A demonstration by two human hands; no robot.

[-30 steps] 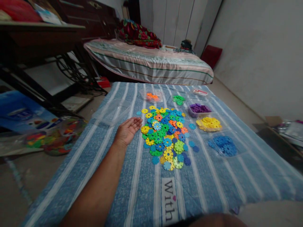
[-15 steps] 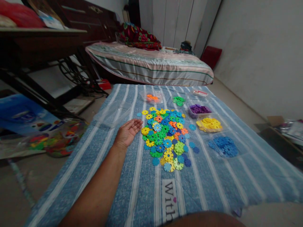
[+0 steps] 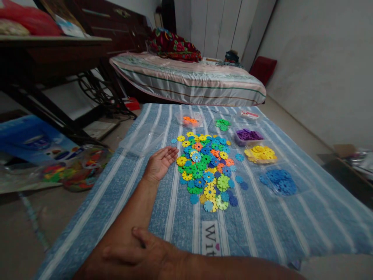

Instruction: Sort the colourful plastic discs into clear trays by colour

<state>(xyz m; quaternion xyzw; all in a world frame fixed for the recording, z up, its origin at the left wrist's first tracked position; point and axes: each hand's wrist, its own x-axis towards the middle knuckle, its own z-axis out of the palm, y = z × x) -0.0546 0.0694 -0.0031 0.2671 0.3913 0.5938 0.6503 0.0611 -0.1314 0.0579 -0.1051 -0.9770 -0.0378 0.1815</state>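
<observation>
Fingers (image 3: pixel 169 152) of left hand (image 3: pixel 159 165) spread, empty, beside disc pile (image 3: pixel 208 167); right hand (image 3: pixel 140 252) seemingly grips forearm (image 3: pixel 128 217).

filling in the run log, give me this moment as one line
left hand: open, palm up on striped cloth, beside mixed disc pile | right hand: resting on left forearm | sorted discs: blue pile

Background as I see it from the head camera: a bed (image 3: pixel 189 79) with a striped cover across the far side, a red flowered bundle (image 3: pixel 175 44) lying on it; white cupboard doors (image 3: pixel 215 27) behind; a dark treadle sewing-machine stand (image 3: pixel 58 77) at left; a blue box (image 3: pixel 29 140) and a clear bag of coloured pieces (image 3: pixel 75 171) on the floor beside it; a red cushion (image 3: pixel 264 68) against the right wall
</observation>
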